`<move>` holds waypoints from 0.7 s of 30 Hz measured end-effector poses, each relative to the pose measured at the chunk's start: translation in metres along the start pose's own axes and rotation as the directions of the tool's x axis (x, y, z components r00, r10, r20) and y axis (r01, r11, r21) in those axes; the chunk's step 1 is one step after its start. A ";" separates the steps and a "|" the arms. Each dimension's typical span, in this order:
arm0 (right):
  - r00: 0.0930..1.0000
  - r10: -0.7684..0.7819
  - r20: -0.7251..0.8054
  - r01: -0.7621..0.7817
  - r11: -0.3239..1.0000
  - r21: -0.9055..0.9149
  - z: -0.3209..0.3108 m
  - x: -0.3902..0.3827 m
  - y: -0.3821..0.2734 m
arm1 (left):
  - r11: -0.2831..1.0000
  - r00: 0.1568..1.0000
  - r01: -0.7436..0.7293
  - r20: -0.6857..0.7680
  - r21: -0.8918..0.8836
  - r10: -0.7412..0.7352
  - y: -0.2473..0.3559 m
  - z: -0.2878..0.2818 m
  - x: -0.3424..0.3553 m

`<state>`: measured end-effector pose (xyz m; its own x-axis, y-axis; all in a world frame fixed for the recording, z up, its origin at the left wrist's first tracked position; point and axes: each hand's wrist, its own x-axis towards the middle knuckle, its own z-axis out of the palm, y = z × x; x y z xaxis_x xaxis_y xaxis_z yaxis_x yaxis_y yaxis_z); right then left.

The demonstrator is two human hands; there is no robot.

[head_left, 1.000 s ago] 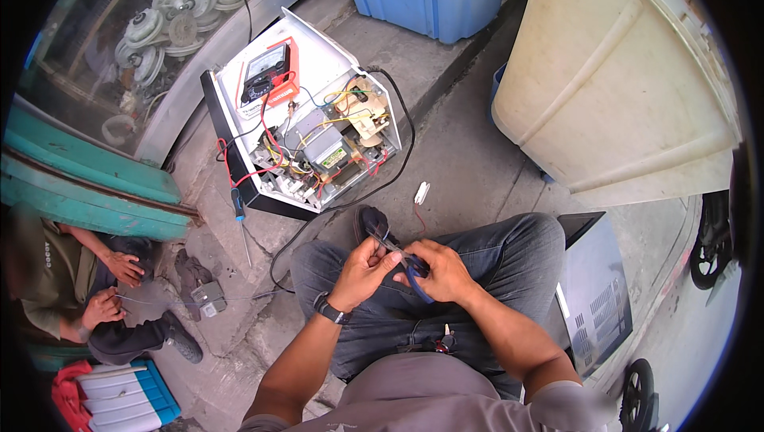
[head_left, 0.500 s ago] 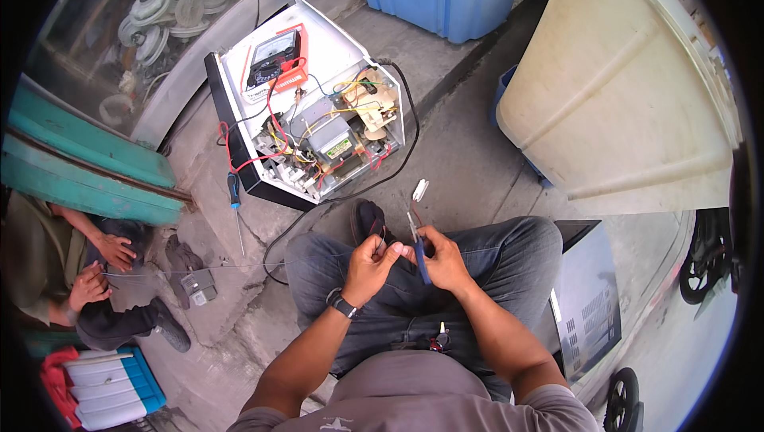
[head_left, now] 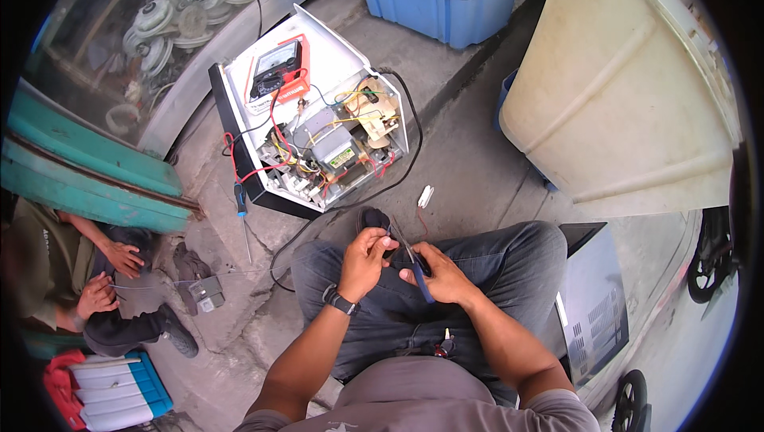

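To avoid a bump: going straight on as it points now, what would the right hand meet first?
Most likely the left hand, ahead and to the left of the right hand and its blue-handled tool; depth is unclear.

Metal pliers (head_left: 409, 250), smooth plastic handles (head_left: 424, 287); rough matt concrete (head_left: 469, 130); glossy metal casing (head_left: 328, 50).

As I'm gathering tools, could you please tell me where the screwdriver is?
In the head view, the blue-handled screwdriver lies left of centre on the concrete, beside the opened microwave oven.
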<state>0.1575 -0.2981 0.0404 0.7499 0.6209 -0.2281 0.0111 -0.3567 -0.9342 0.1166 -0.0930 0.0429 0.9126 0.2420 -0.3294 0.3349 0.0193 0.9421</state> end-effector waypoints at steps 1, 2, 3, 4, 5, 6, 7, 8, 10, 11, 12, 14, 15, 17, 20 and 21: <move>0.999 -0.045 -0.021 0.044 0.998 -0.034 0.000 0.000 0.001 | 0.991 1.000 -0.030 -0.002 0.132 0.030 0.003 0.000 0.001; 0.995 -0.090 -0.041 0.087 0.994 -0.070 0.000 0.000 0.002 | 0.963 0.998 -0.060 0.002 0.262 0.061 0.005 0.000 0.000; 0.995 -0.086 -0.045 0.083 0.994 -0.067 -0.001 0.001 0.000 | 0.963 0.998 -0.058 0.008 0.264 0.058 0.009 0.000 -0.003; 0.997 -0.078 -0.025 0.076 0.995 -0.066 -0.002 0.002 -0.004 | 0.946 0.995 -0.090 -0.008 0.311 0.098 0.012 0.001 -0.005; 0.998 -0.070 -0.005 0.070 0.995 -0.065 -0.003 0.002 -0.006 | 0.926 0.990 -0.121 -0.022 0.357 0.138 0.013 0.001 -0.006; 0.998 -0.068 -0.009 0.068 0.996 -0.062 -0.002 0.002 -0.005 | 0.925 0.990 -0.122 -0.018 0.360 0.137 0.013 0.002 -0.006; 0.996 -0.083 -0.021 0.081 0.994 -0.072 -0.001 0.003 -0.004 | 0.915 0.987 -0.144 -0.016 0.378 0.162 0.012 0.002 -0.006; 0.995 -0.097 -0.031 0.094 0.992 -0.083 0.000 0.003 -0.002 | 0.903 0.982 -0.165 -0.015 0.396 0.186 0.011 0.002 -0.007; 0.990 -0.137 -0.044 0.134 0.989 -0.066 0.001 0.003 -0.002 | 0.889 0.971 -0.211 -0.020 0.407 0.240 0.010 0.004 -0.008; 0.983 -0.177 -0.055 0.174 0.983 -0.051 0.001 0.003 -0.002 | 0.872 0.956 -0.257 -0.025 0.417 0.293 0.009 0.005 -0.009; 0.983 -0.175 -0.058 0.172 0.984 -0.050 0.002 0.002 -0.001 | 0.872 0.956 -0.257 -0.022 0.417 0.293 0.013 0.005 -0.009; 0.978 -0.177 -0.109 0.159 0.975 -0.154 0.006 0.000 0.002 | 0.856 0.984 -0.165 0.025 0.490 0.176 0.020 0.004 -0.009; 0.978 -0.177 -0.111 0.159 0.975 -0.152 0.007 0.002 0.004 | 0.855 0.984 -0.166 0.026 0.492 0.176 0.020 0.003 -0.009; 0.971 -0.200 -0.130 0.180 0.972 -0.154 0.010 0.004 0.007 | 0.839 0.976 -0.205 0.044 0.503 0.212 0.020 0.002 -0.009; 0.982 -0.152 -0.114 0.138 0.983 -0.122 0.007 0.002 -0.003 | 0.774 0.959 -0.266 0.080 0.574 0.270 0.024 -0.002 -0.010; 0.981 -0.152 -0.118 0.137 0.983 -0.121 0.006 0.002 -0.002 | 0.774 0.959 -0.269 0.084 0.574 0.271 0.030 -0.001 -0.012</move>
<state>0.1550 -0.2915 0.0401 0.8123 0.5811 -0.0498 0.1942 -0.3500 -0.9164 0.1153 -0.0947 0.0749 0.9855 0.1563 -0.0660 0.1485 -0.6068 0.7808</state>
